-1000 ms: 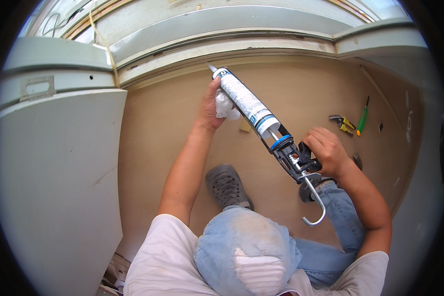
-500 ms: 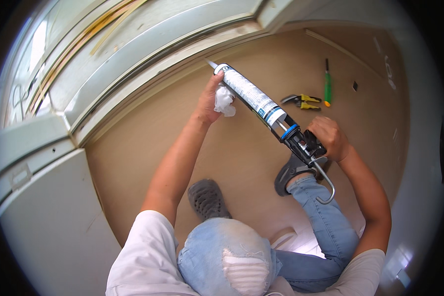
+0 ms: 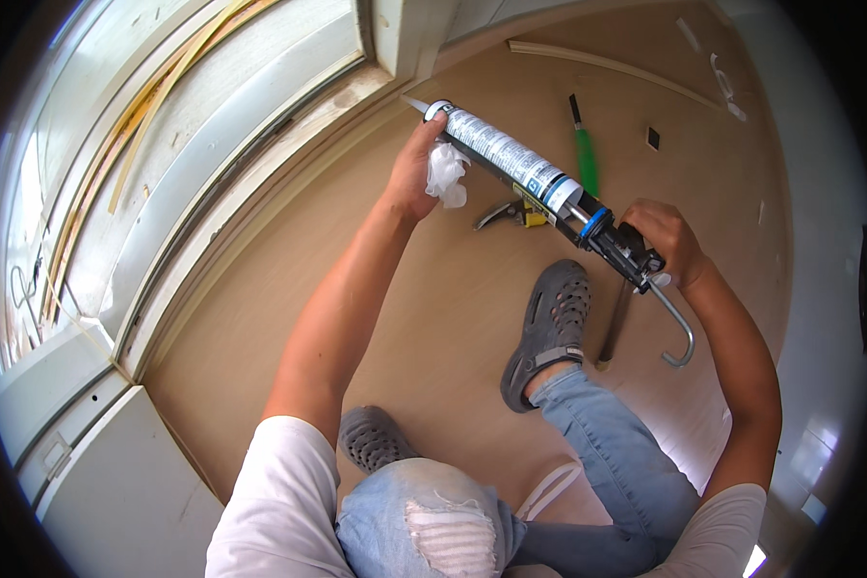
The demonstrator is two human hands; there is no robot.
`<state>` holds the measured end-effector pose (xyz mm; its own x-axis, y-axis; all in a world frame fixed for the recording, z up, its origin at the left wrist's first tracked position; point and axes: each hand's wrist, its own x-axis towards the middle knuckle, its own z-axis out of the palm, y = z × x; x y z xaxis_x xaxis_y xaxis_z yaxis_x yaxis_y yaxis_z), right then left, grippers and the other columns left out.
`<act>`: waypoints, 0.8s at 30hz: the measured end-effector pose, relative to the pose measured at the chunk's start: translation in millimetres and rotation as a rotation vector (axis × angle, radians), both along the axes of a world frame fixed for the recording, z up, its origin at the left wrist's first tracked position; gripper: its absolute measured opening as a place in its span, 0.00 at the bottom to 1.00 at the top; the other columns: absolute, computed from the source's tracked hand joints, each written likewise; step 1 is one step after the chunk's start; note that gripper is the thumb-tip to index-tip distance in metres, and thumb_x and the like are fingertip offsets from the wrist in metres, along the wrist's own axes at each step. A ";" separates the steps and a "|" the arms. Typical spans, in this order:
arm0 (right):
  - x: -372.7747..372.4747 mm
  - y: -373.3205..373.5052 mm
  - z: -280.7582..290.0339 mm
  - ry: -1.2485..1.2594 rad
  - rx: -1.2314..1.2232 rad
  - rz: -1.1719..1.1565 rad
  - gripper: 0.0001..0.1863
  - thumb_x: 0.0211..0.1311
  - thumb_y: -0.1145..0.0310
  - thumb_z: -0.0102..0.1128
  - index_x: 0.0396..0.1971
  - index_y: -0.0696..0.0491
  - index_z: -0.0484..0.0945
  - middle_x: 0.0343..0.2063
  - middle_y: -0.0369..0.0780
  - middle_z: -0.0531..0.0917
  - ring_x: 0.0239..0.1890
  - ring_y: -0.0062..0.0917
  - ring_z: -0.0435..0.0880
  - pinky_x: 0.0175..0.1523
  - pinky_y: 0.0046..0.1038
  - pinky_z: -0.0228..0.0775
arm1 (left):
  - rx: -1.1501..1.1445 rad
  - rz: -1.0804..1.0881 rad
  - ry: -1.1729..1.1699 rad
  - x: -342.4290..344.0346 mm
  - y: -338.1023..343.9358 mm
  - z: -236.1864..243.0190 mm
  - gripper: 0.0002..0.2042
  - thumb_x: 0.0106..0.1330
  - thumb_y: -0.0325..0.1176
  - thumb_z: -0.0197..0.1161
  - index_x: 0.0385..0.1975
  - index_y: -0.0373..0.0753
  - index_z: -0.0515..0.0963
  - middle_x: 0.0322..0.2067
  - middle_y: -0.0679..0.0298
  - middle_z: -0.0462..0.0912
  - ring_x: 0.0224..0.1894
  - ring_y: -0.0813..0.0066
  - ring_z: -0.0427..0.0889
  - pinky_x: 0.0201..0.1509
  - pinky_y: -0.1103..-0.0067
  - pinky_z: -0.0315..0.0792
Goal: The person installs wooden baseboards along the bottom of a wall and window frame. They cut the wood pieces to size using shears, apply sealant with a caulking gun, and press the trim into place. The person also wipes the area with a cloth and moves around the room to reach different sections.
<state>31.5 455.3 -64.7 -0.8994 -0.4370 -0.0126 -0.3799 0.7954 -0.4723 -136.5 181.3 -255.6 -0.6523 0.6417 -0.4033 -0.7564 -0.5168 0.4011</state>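
Observation:
A black caulking gun (image 3: 602, 236) holds a white sealant tube (image 3: 501, 144) in front of me, its pale nozzle pointing up and left toward the frame. My right hand (image 3: 667, 239) is closed around the handle at the rear, where a hooked metal rod sticks out. Near the nozzle end, my left hand (image 3: 420, 171) supports the tube with the thumb on top. A crumpled white tissue (image 3: 445, 175) is tucked in that same hand, below the tube.
On the brown floor lie a green-handled tool (image 3: 587, 159), yellow-handled cutters (image 3: 496, 214) partly behind the gun, and a small black square (image 3: 653, 139). A long thin strip (image 3: 607, 62) lies farther off. The light window or door frame (image 3: 260, 183) runs along the left.
My view has shifted, and my feet have changed position. The gun now lies at a slightly flatter angle and covers part of the cutters. Both hands keep their grip.

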 end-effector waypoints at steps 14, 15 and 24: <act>55.2 -5.4 64.3 -0.061 -0.006 -0.283 0.21 0.53 0.63 0.71 0.39 0.62 0.75 0.31 0.45 0.79 0.33 0.37 0.79 0.39 0.33 0.72 | 0.199 -0.123 0.017 -3.2 48.1 35.0 0.17 0.68 0.52 0.62 0.37 0.42 0.77 0.28 0.64 0.82 0.26 0.72 0.81 0.29 0.74 0.76; 75.5 -13.1 73.9 -0.121 -0.244 -0.406 0.24 0.57 0.56 0.68 0.42 0.62 0.75 0.34 0.44 0.80 0.36 0.35 0.79 0.44 0.34 0.72 | 0.242 -0.134 0.009 8.2 49.0 41.4 0.18 0.68 0.52 0.62 0.38 0.42 0.77 0.29 0.63 0.82 0.26 0.71 0.81 0.29 0.74 0.76; 222.0 -107.1 224.9 -0.332 -1.032 -0.969 0.52 0.51 0.16 0.41 0.40 0.60 0.71 0.31 0.40 0.73 0.33 0.27 0.75 0.43 0.34 0.66 | 0.345 -0.357 0.085 146.1 14.0 90.9 0.17 0.74 0.44 0.54 0.56 0.43 0.72 0.37 0.61 0.82 0.29 0.74 0.75 0.33 0.77 0.70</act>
